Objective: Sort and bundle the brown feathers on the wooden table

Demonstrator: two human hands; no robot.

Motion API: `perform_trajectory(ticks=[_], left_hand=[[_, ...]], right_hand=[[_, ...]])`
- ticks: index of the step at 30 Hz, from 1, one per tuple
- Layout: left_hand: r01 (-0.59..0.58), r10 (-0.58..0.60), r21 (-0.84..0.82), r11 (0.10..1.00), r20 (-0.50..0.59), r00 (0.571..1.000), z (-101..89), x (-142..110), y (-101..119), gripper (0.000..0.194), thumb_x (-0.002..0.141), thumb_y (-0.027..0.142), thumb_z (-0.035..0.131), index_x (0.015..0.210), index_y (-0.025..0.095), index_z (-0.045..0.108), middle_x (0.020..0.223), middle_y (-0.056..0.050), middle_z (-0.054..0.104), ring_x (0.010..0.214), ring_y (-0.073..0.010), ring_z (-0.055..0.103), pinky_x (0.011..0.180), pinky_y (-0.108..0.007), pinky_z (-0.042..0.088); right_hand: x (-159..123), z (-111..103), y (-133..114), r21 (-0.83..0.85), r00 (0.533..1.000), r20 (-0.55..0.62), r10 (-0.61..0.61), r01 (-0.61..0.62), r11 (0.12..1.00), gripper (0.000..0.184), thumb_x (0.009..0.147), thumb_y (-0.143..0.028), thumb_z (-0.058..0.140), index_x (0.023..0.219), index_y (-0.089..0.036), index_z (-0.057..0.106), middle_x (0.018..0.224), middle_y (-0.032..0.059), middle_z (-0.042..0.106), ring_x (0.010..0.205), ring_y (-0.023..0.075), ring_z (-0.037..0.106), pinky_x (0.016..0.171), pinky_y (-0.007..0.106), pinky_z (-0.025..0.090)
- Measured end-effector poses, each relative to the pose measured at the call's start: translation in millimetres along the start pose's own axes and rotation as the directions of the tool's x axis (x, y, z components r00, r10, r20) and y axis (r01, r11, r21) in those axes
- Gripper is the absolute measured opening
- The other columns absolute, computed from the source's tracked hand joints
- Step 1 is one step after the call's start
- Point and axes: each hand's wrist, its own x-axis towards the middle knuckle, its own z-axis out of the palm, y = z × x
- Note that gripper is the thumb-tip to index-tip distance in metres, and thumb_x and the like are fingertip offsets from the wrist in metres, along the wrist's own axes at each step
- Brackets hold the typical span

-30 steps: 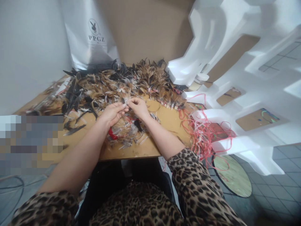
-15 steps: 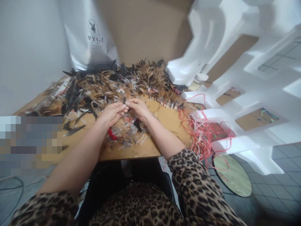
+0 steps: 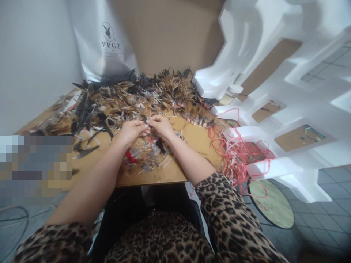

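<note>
My left hand (image 3: 132,131) and my right hand (image 3: 161,128) meet over the table, fingertips pinched together. Between them is a small bunch of feathers (image 3: 145,116), brown with a dark base; its lower end is hidden by the fingers. Just beyond the hands lies a wide heap of brown and black feathers (image 3: 115,96). Below my wrists, loose feather scraps and clear quills (image 3: 145,155) are scattered, with a piece of red material (image 3: 131,156) at their left side.
On the wooden table (image 3: 201,140), a row of feather bundles (image 3: 199,113) lies right of the hands. Tangled pink string (image 3: 236,157) hangs over the right edge beside white foam packing (image 3: 296,109). A white-lidded jar (image 3: 233,93) and a silver bag (image 3: 109,58) stand behind.
The fingers of both hands have shifted slightly around the small feather bunch, and the left fingers are more tucked together. The arms and the heap stay in place.
</note>
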Motion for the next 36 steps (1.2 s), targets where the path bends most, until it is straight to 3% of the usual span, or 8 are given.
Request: perform_trajectory(ticks=[6, 10, 13, 18, 23, 27, 32, 36], left_hand=[[-0.052, 0.052, 0.058, 0.997, 0.01, 0.999, -0.6, 0, 0, 0.01, 0.063, 0.016, 0.071, 0.067, 0.008, 0.067, 0.062, -0.007, 0.066, 0.049, -0.0093, 0.06, 0.047, -0.017, 0.044], [-0.04, 0.04, 0.058, 0.998, 0.001, 0.999, -1.2, -2, 1, 0.014, 0.062, 0.02, 0.072, 0.067, 0.009, 0.066, 0.066, -0.007, 0.067, 0.047, -0.0077, 0.058, 0.044, -0.016, 0.041], [-0.004, 0.004, -0.007, 1.0, -0.018, 1.0, -2.9, -1, 2, 0.018, 0.062, 0.022, 0.073, 0.069, 0.01, 0.063, 0.07, -0.006, 0.068, 0.048, -0.0067, 0.058, 0.042, -0.015, 0.04], [0.037, -0.041, -0.105, 0.994, -0.04, 0.998, -4.6, 1, 3, 0.018, 0.062, 0.021, 0.073, 0.069, 0.011, 0.061, 0.071, -0.004, 0.067, 0.049, -0.0056, 0.057, 0.04, -0.013, 0.037], [0.045, -0.046, -0.116, 0.992, -0.01, 0.999, -5.5, 1, 4, 0.017, 0.062, 0.02, 0.073, 0.069, 0.01, 0.061, 0.07, -0.003, 0.066, 0.048, -0.0044, 0.055, 0.04, -0.013, 0.037], [0.063, -0.061, -0.147, 0.987, 0.014, 0.998, -6.8, 1, 4, 0.017, 0.062, 0.02, 0.073, 0.07, 0.011, 0.061, 0.07, -0.003, 0.066, 0.047, -0.004, 0.054, 0.041, -0.013, 0.038], [0.081, -0.078, -0.187, 0.979, 0.025, 0.997, -7.8, 2, 4, 0.015, 0.063, 0.018, 0.072, 0.07, 0.011, 0.061, 0.069, -0.003, 0.065, 0.047, -0.0035, 0.054, 0.04, -0.012, 0.037], [0.091, -0.087, -0.19, 0.978, 0.033, 0.996, -7.7, 3, 4, 0.015, 0.065, 0.018, 0.072, 0.071, 0.01, 0.061, 0.069, -0.003, 0.065, 0.048, -0.0037, 0.055, 0.04, -0.012, 0.038]], right_hand=[[-1, 2, -2, -0.026, 1.0, 0.004, 0.002, -0.002, 1.0, 0.022, 0.058, -0.033, 0.07, 0.066, -0.015, 0.059, 0.059, -0.0044, 0.058, 0.055, 0.0058, 0.05, 0.06, 0.019, 0.041], [6, -19, -16, -0.167, 0.995, 0.103, -0.017, 0.034, 0.985, 0.023, 0.06, -0.035, 0.068, 0.068, -0.014, 0.063, 0.062, -0.0019, 0.061, 0.058, 0.007, 0.051, 0.063, 0.021, 0.043], [19, -55, -18, -0.398, 0.991, -0.086, -0.099, 0.057, 0.916, 0.022, 0.065, -0.033, 0.063, 0.072, -0.012, 0.065, 0.066, -0.0003, 0.063, 0.061, 0.0084, 0.052, 0.064, 0.021, 0.043], [35, -102, -7, -0.812, 0.974, -0.179, -0.139, -0.066, 0.58, 0.022, 0.072, -0.025, 0.055, 0.086, -0.014, 0.068, 0.084, 0.0035, 0.068, 0.077, 0.0127, 0.06, 0.075, 0.024, 0.044], [37, -92, -15, -0.988, 0.998, 0.016, -0.067, 0.026, 0.15, 0.032, 0.075, -0.019, 0.051, 0.102, -0.022, 0.067, 0.107, 0.0081, 0.066, 0.099, 0.0198, 0.059, 0.087, 0.029, 0.042], [39, -81, -25, -0.997, 0.999, 0.048, 0.019, 0.049, -0.052, 0.03, 0.077, -0.02, 0.048, 0.099, -0.014, 0.068, 0.105, 0.0173, 0.064, 0.101, 0.027, 0.059, 0.087, 0.035, 0.043], [40, -85, -20, -0.998, 0.998, -0.059, 0.007, -0.059, -0.017, 0.028, 0.077, -0.021, 0.047, 0.092, -0.008, 0.067, 0.098, 0.021, 0.065, 0.092, 0.0265, 0.062, 0.081, 0.034, 0.045], [38, -93, -18, -0.949, 0.996, -0.083, -0.038, -0.067, 0.306, 0.024, 0.074, -0.026, 0.049, 0.076, -0.009, 0.067, 0.075, 0.0101, 0.066, 0.069, 0.0155, 0.059, 0.066, 0.024, 0.043]])
